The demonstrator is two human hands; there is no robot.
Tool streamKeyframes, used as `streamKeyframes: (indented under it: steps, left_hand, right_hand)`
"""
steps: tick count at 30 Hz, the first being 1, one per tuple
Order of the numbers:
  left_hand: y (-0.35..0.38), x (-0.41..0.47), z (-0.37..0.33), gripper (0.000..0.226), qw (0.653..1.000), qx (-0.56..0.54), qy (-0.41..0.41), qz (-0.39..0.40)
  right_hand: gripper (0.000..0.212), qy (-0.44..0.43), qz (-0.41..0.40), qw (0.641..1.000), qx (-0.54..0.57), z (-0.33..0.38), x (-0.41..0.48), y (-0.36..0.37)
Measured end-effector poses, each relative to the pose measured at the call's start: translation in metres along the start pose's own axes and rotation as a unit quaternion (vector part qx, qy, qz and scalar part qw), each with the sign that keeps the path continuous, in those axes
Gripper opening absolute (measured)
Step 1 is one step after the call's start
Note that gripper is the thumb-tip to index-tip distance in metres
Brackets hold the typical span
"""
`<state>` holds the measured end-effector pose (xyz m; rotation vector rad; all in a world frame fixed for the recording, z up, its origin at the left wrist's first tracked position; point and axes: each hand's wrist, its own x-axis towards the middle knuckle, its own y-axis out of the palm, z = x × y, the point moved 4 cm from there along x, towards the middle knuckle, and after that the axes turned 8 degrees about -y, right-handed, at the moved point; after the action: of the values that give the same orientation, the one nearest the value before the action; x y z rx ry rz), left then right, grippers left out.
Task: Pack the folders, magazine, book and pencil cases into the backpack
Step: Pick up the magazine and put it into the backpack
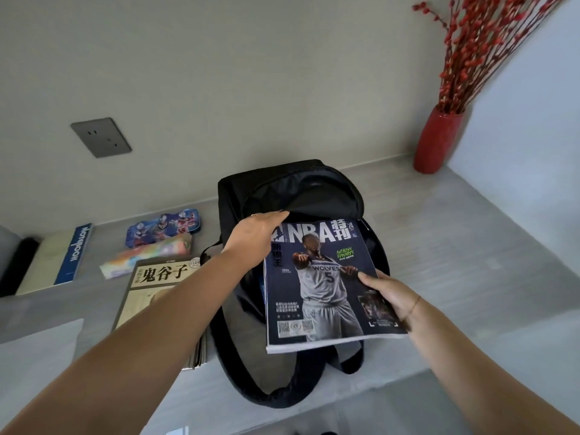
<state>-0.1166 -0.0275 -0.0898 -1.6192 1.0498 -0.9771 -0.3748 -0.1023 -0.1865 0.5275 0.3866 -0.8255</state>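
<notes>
A black backpack (pixel 301 196) lies on the grey table with its top zip open. My left hand (pixel 255 230) grips the near lip of the opening. My right hand (pixel 387 293) holds the lower right corner of a basketball magazine (pixel 323 287), whose top edge points at the opening. Left of the bag lies a beige book (pixel 157 287) with large black characters, partly under my left forearm. Behind it are a pastel pencil case (pixel 147 257) and a blue cartoon pencil case (pixel 163 227). A blue-spined notebook (pixel 58 259) lies at the far left.
A red vase (pixel 437 139) with red berry branches stands at the back right corner of the table (pixel 470 246). A grey wall socket (pixel 101 137) sits on the wall behind. The backpack's straps (pixel 266 394) loop toward the table's near edge.
</notes>
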Motion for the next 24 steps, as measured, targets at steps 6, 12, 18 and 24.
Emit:
streamKeyframes:
  steps: [6, 12, 18, 24]
  left_hand:
    - [0.005, -0.006, 0.007, 0.072, 1.000, 0.011, 0.003, 0.010]
    - [0.034, -0.012, 0.014, 0.079, 0.997, 0.023, -0.013, 0.076]
    - [0.039, -0.009, 0.019, 0.068, 0.998, 0.024, -0.018, 0.050]
    - [0.052, -0.010, 0.010, 0.089, 0.988, 0.149, 0.008, 0.046]
  right_hand:
    - [0.030, 0.002, -0.002, 0.994, -0.106, 0.038, 0.052, 0.013]
    - [0.044, -0.078, -0.118, 0.910, -0.390, 0.053, 0.097, 0.027]
    - [0.042, -0.016, -0.145, 0.889, -0.435, 0.038, 0.074, 0.012]
    - [0.046, 0.039, -0.084, 0.964, -0.251, -0.003, 0.028, 0.006]
